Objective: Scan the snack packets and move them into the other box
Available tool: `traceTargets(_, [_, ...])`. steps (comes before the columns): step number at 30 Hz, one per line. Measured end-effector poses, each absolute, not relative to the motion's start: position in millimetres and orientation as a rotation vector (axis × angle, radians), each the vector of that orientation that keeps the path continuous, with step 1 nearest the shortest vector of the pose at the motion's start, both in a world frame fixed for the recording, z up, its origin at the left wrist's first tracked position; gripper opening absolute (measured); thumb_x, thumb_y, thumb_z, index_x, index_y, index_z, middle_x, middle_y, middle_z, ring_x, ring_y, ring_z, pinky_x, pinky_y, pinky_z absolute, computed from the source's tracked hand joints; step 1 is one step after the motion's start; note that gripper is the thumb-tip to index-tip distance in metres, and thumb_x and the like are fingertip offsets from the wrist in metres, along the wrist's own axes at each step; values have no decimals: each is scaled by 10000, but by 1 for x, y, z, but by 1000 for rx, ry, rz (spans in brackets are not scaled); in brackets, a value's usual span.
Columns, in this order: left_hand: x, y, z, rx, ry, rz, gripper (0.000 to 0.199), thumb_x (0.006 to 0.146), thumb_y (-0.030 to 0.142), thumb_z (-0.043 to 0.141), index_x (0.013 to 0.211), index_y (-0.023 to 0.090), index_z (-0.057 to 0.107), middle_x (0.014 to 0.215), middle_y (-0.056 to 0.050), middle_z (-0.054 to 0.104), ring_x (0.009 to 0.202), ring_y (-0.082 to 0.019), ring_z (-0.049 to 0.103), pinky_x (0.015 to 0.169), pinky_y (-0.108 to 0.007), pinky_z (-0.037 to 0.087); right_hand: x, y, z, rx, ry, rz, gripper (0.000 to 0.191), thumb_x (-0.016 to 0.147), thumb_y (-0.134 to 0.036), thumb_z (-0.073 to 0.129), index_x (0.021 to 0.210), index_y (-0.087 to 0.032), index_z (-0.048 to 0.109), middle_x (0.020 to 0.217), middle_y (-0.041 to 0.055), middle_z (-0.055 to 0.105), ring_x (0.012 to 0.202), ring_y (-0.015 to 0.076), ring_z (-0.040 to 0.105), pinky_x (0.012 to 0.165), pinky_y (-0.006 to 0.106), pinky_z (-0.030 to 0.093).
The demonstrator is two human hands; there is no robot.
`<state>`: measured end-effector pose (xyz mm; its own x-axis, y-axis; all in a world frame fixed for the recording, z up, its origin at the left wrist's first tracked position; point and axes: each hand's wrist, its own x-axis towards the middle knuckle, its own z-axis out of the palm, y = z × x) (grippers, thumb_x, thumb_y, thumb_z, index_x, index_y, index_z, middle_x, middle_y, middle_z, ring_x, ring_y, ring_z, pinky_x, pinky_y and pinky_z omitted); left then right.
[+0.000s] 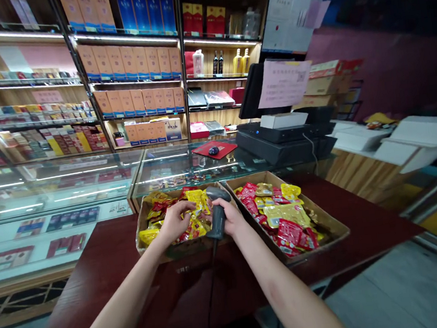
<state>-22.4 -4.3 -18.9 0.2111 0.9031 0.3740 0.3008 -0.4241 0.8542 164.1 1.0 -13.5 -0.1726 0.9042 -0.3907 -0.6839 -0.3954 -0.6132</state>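
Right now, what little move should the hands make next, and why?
Maybe lift a yellow packet toward the barcode scanner: the left hand is over the left cardboard box of packets, and the right hand grips the scanner.

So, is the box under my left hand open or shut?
Open: no lid covers the box; yellow and red packets show inside.

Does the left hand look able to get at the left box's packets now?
Probably yes: the left hand is over the open box, close to the packets, with only the scanner in the right hand crowding one side.
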Motion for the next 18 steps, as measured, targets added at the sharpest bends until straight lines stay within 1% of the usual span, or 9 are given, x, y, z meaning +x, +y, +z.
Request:
traceTargets(3, [-14,1,-22,1527,1060,1262,292,704,115,596,982,185,652,1040,-63,673,938,-183,646,897,-322,487,164,-1,-16,-948,-397,1761,182,719,-130,558,895,-157,595,681,20,636,648,169,654,620,297,562])
traceTargets(4, [-11,3,-23,1418,1045,1283,344,708,150,635,1050,187,625,1068,-67,658,896,-171,655,853,-319,511,164,-2,-16,-968,-413,1760,185,721,-139,555,900,-158,597,696,25,645,643,169,655,603,290,559])
traceTargets(6, [-7,9,-24,1200,1047,1321,526,684,205,725,1181,202,554,1136,-90,623,832,-151,660,760,-307,544,164,-5,-15,-974,-450,1747,196,722,-143,549,910,-157,601,734,35,664,637,167,658,592,286,557])
traceTargets(7, [-5,12,-24,1094,1050,1322,605,662,217,765,1219,203,528,1148,-105,616,814,-146,660,725,-295,551,164,-6,-15,-967,-460,1737,199,720,-139,548,911,-154,603,745,39,670,635,166,659,595,288,559])
traceTargets(8, [-4,15,-25,1001,1042,1297,643,641,220,795,1224,190,526,1137,-120,622,804,-146,662,700,-282,553,163,-8,-14,-962,-465,1731,200,717,-135,550,909,-150,605,748,42,675,636,167,660,602,292,563])
traceTargets(9, [-3,18,-26,927,1027,1242,636,624,218,816,1198,166,549,1105,-131,638,796,-151,666,683,-268,554,163,-9,-13,-965,-468,1725,199,714,-129,555,904,-146,607,747,45,678,638,169,662,607,297,566])
traceTargets(12, [-4,28,-30,815,978,1022,459,612,213,831,1020,112,645,969,-132,691,750,-165,679,640,-239,555,161,-13,-10,-1004,-481,1694,187,704,-114,574,883,-140,619,749,48,686,652,169,666,605,286,566])
traceTargets(14, [-7,34,-34,793,967,936,379,614,207,829,947,122,670,926,-114,706,717,-163,681,612,-239,558,160,-16,-9,-1025,-518,1658,185,695,-105,595,873,-139,632,780,44,694,675,157,668,606,259,560])
traceTargets(18, [-13,43,-40,792,962,972,363,587,200,839,913,141,691,932,-96,717,711,-166,680,598,-250,558,164,-31,-7,-1056,-627,1520,181,672,-110,662,847,-154,655,822,26,697,736,137,666,655,231,556])
